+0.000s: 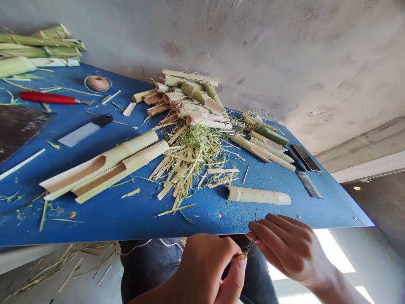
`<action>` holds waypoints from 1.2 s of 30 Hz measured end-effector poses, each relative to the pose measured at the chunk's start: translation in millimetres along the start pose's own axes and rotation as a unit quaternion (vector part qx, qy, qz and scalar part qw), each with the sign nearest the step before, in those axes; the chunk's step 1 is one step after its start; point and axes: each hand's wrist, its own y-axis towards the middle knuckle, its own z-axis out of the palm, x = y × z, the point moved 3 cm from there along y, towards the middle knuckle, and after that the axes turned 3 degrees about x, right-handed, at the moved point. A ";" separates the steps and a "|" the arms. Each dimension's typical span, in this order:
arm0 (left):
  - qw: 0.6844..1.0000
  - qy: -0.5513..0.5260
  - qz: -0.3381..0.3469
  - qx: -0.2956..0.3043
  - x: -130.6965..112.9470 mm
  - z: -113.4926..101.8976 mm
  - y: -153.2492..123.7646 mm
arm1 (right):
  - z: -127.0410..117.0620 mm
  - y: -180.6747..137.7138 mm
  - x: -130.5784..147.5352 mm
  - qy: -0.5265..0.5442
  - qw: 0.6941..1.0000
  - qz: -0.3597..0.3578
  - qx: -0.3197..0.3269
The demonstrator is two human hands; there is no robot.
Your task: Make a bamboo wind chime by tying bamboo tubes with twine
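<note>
My left hand (211, 264) is closed in a pinch on a thin string (251, 244) below the table's front edge. The fingertips of my right hand (286, 245) pinch the same string a little to the right. A dark loose end sticks up past the right fingers. What else may be inside my left fist is hidden. Just beyond my hands, a pale bamboo tube (259, 196) with a few small holes lies on the blue table (126, 219). Paler twine trails over my dark trousers to the left.
A shavings heap (201, 147) fills the table's middle, with cut bamboo pieces (193, 99) behind. Two notched bamboo lengths (101, 164) lie left, near a scraper (85, 131), a red-handled knife (50, 97) and a twine ball (97, 83). A phone (305, 158) and a flat blade (309, 184) lie right.
</note>
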 end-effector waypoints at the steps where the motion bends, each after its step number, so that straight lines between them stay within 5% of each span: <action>1: 1.000 0.016 0.007 -0.004 -1.1 -1.2 0.8 | 2.4 1.7 -0.5 -0.007 1.000 -0.010 -0.004; 7: 0.998 0.057 0.036 0.005 -2.4 7.8 -2.9 | 8.7 -1.9 -12.0 -0.003 0.999 -0.049 -0.015; 14: 0.991 0.105 -0.045 0.064 -5.9 -11.4 -0.6 | 7.1 -11.5 -18.2 0.206 0.977 -0.040 0.027; 19: 0.985 0.140 -0.061 0.086 -11.2 -11.1 3.0 | 12.3 -18.2 -16.5 0.217 0.973 -0.016 0.073; 25: 0.972 0.209 -0.047 0.095 -12.9 -2.3 -7.3 | 15.6 -20.8 -11.6 0.374 0.912 0.067 0.156; 30: 0.971 0.218 -0.069 0.064 -18.3 2.5 -15.4 | 17.9 -23.4 -4.0 0.421 0.886 0.149 0.125; 36: 0.977 0.189 -0.078 0.064 -21.4 9.5 -23.5 | 15.9 -24.0 0.0 0.461 0.870 0.134 0.116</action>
